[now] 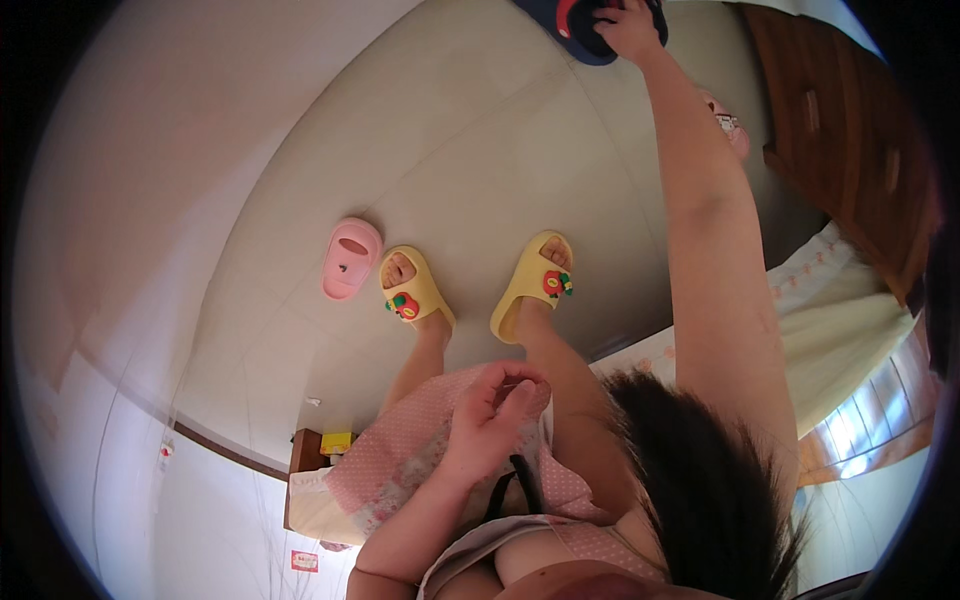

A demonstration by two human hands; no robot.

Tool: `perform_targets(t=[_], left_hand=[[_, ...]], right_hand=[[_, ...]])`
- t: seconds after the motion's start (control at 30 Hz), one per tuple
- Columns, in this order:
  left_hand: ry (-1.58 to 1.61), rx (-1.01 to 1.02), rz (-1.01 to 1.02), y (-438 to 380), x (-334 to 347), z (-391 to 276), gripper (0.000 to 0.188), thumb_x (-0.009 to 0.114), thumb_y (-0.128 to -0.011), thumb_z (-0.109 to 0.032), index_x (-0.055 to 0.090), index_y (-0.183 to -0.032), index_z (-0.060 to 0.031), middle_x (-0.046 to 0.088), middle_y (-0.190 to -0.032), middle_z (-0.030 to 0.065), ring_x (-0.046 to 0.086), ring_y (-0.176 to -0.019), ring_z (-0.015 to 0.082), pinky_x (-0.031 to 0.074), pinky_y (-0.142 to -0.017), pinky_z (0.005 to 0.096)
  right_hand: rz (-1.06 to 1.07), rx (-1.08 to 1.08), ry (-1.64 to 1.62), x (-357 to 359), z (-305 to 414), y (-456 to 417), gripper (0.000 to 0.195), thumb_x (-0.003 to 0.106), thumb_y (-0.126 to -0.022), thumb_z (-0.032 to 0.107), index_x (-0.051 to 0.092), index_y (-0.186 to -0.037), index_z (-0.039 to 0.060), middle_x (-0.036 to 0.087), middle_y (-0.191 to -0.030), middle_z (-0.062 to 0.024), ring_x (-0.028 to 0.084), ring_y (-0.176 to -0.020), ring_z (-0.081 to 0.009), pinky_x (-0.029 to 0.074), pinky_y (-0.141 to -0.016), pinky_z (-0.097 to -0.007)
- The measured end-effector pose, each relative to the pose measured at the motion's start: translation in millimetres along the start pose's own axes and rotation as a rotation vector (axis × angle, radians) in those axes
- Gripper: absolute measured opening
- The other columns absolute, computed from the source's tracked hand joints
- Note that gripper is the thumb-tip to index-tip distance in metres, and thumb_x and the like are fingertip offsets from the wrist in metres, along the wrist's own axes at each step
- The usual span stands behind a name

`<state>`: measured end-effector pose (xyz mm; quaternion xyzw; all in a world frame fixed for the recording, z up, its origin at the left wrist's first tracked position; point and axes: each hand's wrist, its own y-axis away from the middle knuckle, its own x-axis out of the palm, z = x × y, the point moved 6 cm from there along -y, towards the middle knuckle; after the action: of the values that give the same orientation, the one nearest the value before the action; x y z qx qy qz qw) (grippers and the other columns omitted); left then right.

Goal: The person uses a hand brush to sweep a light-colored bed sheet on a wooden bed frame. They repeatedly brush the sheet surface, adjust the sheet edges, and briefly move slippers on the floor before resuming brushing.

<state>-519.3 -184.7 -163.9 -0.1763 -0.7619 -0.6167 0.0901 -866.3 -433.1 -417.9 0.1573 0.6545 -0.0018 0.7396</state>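
At the top edge, my right hand (634,30) reaches far out and grips the opening of a navy clog (589,49) with a red strap. The frame cuts off part of both. My left hand (495,420) rests at my lap over the pink dotted dress (412,412), its fingers loosely curled with nothing visible in them. My feet wear yellow slide slippers (517,300) with red and green charms. Beside my left foot lies a single pink slide slipper (352,259). Another pink shoe (731,127) with decorations is partly hidden behind my right forearm.
A dark wooden cabinet (832,120) with handles stands at the right. Pale bedding (840,330) lies beneath my right arm. A yellow box (337,442) sits by a wooden edge at lower left. The tiled floor (465,150) runs up to a white wall (150,150).
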Motion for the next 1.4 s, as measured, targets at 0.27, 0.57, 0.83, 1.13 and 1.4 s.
perform_targets(t=[0.27,0.57,0.83,1.13,1.4], left_hand=[[-0.012,0.056,-0.060,1.4,-1.7,-15.6,0.021,0.039,-0.084,-0.003,0.053,-0.099,0.0018,0.057,-0.099,0.0091,0.052,-0.094,0.0144,0.039,-0.085,0.0275],[0.052,0.079,0.005,6.6,-4.5,-7.3,0.019,0.042,-0.085,0.001,0.050,-0.102,0.0010,0.053,-0.103,0.0071,0.050,-0.095,0.0124,0.038,-0.086,0.0256],[-0.021,0.129,0.008,12.2,-11.5,-0.1,0.018,0.043,-0.086,-0.001,0.050,-0.102,0.0004,0.053,-0.099,0.0052,0.049,-0.093,0.0113,0.039,-0.083,0.0247],[-0.006,0.174,-0.169,16.3,-18.6,2.6,0.013,0.046,-0.087,-0.006,0.051,-0.099,-0.0024,0.054,-0.091,0.0008,0.047,-0.078,0.0045,0.039,-0.067,0.0187],[-0.034,0.217,-0.102,25.0,-22.6,-0.2,0.013,0.047,-0.087,-0.007,0.051,-0.099,-0.0032,0.054,-0.092,0.0005,0.049,-0.083,0.0063,0.039,-0.075,0.0204]], right_hand=[[-0.679,0.720,0.189,-24.7,-104.0,110.4,0.047,0.057,-0.067,0.029,0.055,-0.110,0.0085,0.041,-0.116,-0.0259,0.036,-0.113,-0.0362,0.033,-0.091,-0.0445],[-0.314,0.842,-0.800,45.3,-248.1,190.6,0.084,0.073,-0.064,0.013,0.024,-0.132,0.0025,0.051,-0.111,-0.0141,0.050,-0.098,-0.0206,0.039,-0.086,-0.0288],[-0.127,0.543,-1.416,37.3,34.7,268.9,0.034,0.056,-0.081,0.001,0.049,-0.114,-0.0014,0.055,-0.101,-0.0058,0.052,-0.092,-0.0127,0.042,-0.083,-0.0243],[-0.025,0.229,-1.101,58.6,232.1,236.4,0.038,0.053,-0.080,0.000,0.052,-0.117,0.0113,0.051,-0.095,-0.0021,0.049,-0.070,-0.0085,0.042,-0.066,-0.0198],[-0.341,0.283,-1.624,108.2,153.2,80.5,0.028,0.055,-0.075,0.007,0.060,-0.103,0.0108,0.053,-0.096,-0.0098,0.049,-0.089,-0.0170,0.042,-0.073,-0.0264]])
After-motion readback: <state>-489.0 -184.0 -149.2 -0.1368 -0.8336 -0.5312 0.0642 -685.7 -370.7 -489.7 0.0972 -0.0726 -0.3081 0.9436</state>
